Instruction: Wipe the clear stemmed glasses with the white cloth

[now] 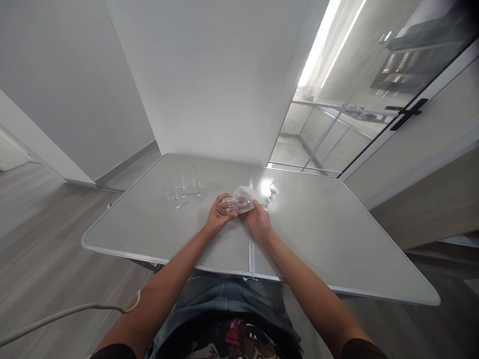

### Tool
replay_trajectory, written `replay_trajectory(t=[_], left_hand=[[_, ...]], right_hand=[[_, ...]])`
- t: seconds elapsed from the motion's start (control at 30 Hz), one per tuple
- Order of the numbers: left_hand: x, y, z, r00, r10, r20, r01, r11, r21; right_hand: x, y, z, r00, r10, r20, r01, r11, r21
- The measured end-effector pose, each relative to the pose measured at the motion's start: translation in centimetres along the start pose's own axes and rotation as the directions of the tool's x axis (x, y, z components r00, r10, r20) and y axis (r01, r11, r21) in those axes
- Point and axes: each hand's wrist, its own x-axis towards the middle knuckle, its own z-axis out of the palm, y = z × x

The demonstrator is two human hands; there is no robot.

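Observation:
My left hand (217, 215) is closed around the bowl of a clear wine glass (228, 206), held tilted on its side above the middle of the table. A thin white cloth or tissue (245, 194) lies around the stem and foot end. My right hand (259, 219) pinches this white piece at the foot end, fingers partly hidden behind it. Just beyond my right hand another stemmed glass (276, 187) stands on the table. Several clear glasses (182, 188) are grouped to the left of my left hand; their outlines are faint.
The pale folding table (322, 234) has a metal seam down its middle. A white wall (217, 99) rises behind it, with a glazed door (374, 134) at the right. A white cable (86, 306) runs beside my left arm.

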Motion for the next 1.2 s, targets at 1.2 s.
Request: replay_trajectory(t=[1.2], left_hand=[[0.0, 1.0, 0.0, 0.997, 0.012, -0.073, -0.008, 0.998, 0.056]], right_hand=[[-0.6, -0.7, 0.1, 0.998, -0.034, 0.052, 0.035, 0.999, -0.019]])
